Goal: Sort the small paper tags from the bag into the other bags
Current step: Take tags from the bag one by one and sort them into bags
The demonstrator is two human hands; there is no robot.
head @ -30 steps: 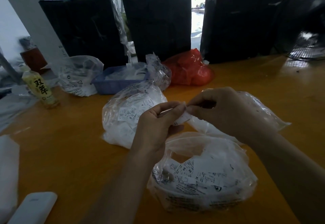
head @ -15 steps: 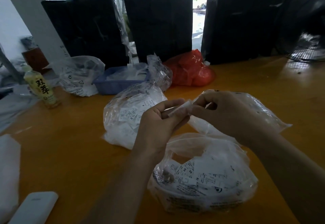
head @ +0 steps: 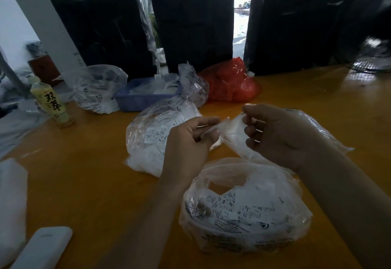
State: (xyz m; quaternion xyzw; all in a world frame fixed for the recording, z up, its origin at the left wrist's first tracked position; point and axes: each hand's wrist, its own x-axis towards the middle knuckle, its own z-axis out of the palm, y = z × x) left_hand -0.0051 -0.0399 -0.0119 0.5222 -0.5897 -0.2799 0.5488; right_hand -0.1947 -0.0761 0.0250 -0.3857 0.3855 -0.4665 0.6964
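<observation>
While a thin white paper tag [head: 213, 128] is pinched by the left hand [head: 186, 142], a clear bag [head: 234, 139] at 3 o'clock is gripped by the right hand [head: 281, 135].

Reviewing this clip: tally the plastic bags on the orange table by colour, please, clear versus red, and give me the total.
Clear bags: 5: front bag of tags, bag left of the hands, bag under the right hand, far-left bag, crumpled bag by the blue tray.
Red bags: 1: red bag.
Total: 6
</observation>
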